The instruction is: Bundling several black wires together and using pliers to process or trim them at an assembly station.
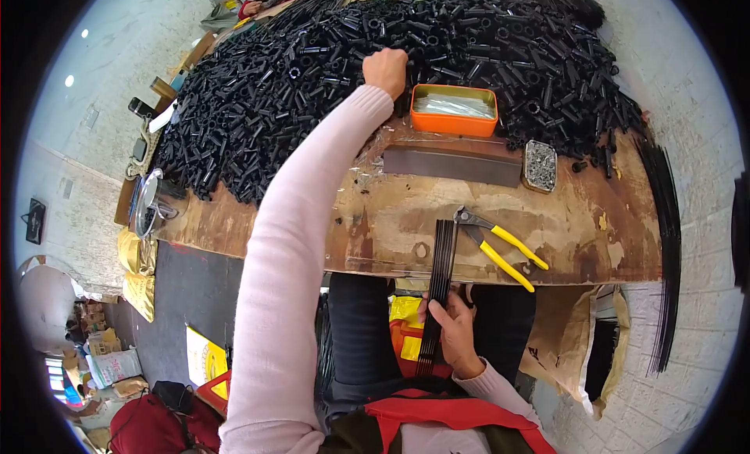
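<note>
My left hand (pixel 386 71), at the end of a stretched arm in a pale pink sleeve, reaches into a large heap of small black tubular parts (pixel 258 114). Its fingers are curled in, and whatever they hold is hidden. Below the table's front edge, over my lap, my right hand (pixel 455 334) is closed around a bundle of thin black rods (pixel 441 259). The upper ends of the rods reach over the wooden tabletop. Just right of them lie end-cutting pliers (pixel 500 247) with yellow handles, jaws toward the rods.
An orange tin (pixel 453 124) holds clear thin strips. Near it are a long grey-brown bar (pixel 453 165) and a small container of metal bits (pixel 539 165). Long black rods (pixel 664 251) hang over the table's right edge. Another person's hand (pixel 250 8) shows at the far left.
</note>
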`<action>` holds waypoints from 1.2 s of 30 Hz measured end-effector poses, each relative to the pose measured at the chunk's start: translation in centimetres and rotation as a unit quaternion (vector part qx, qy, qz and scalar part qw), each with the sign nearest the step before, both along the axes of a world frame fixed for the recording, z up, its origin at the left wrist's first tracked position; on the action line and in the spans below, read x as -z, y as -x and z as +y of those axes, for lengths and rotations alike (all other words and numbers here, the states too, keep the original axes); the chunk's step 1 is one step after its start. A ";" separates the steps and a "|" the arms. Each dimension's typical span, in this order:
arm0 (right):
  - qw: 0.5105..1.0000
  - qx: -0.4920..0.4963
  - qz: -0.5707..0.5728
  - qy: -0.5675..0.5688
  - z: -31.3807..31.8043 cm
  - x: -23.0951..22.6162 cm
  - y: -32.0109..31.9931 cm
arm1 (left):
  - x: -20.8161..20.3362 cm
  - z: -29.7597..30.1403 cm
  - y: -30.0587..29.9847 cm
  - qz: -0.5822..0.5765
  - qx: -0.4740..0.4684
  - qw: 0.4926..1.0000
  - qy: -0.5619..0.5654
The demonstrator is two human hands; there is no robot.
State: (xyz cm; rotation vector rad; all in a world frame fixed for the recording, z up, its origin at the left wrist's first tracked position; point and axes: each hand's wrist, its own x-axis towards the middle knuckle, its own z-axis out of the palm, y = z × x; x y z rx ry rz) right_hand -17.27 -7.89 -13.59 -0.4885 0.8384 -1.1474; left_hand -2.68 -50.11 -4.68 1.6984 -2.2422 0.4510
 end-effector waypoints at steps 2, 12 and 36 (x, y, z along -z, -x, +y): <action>1.000 0.004 -0.008 -0.001 -0.2 0.1 0.1 | -2.4 2.4 -0.8 0.039 0.051 0.998 0.027; 0.999 0.028 -0.004 0.018 0.0 0.1 -0.1 | -1.9 18.7 -6.9 0.127 0.074 0.973 -0.179; 1.000 0.014 -0.002 0.018 0.1 -0.1 0.1 | -3.6 5.7 -1.9 -0.023 -0.004 1.000 0.011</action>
